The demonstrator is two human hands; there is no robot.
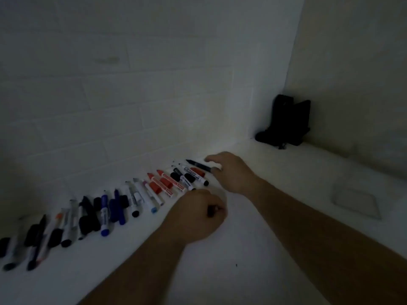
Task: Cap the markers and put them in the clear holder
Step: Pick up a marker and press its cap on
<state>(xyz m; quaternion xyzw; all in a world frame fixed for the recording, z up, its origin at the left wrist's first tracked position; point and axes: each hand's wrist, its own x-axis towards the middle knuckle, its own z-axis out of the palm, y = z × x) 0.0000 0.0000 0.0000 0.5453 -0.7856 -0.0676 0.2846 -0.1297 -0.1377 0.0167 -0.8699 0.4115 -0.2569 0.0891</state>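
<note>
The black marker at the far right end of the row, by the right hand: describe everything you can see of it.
The black marker is slim and dark all over, seemingly plastic. It lies flat on the white counter, angled, with its pointed uncapped tip toward the tiled wall and its back end under the right hand. That hand's spread fingers reach over it; whether they grip it cannot be told. It sits last in the row, apart from a red cap lying beside it.

My left hand [198,213] is curled in a fist, forearm extended; my right hand [231,172] reaches forward, fingers spread.
</note>
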